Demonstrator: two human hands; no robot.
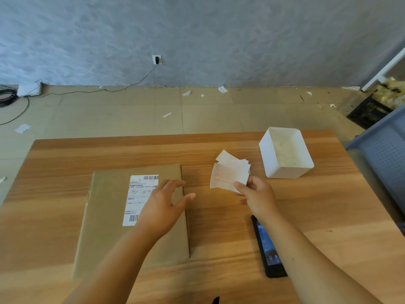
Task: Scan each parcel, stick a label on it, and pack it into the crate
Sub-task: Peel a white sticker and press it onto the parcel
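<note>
Wood table (pixel 219 242): parcel (pixel 105 227) lies flat at left, our left hand (pixel 163 205) open, fingers spread over it; right hand (pixel 258 198) pinches labels (pixel 228 174). We'd peel one slow, then press flat w/o creases.

Colours as I read them on my feed: table (pixel 328 216), tan wood grain in light and dark bands; parcel (pixel 105 227), plain kraft brown, bearing a white shipping label (pixel 137 194) with black barcodes and text; sheaf of labels (pixel 228 174), white with red outlines; tub (pixel 285 171), white; phone (pixel 268 249), black with a blue-lit screen; crate (pixel 388 150), grey-blue, dotted with perforations; wall (pixel 197 29), mottled grey.
</note>
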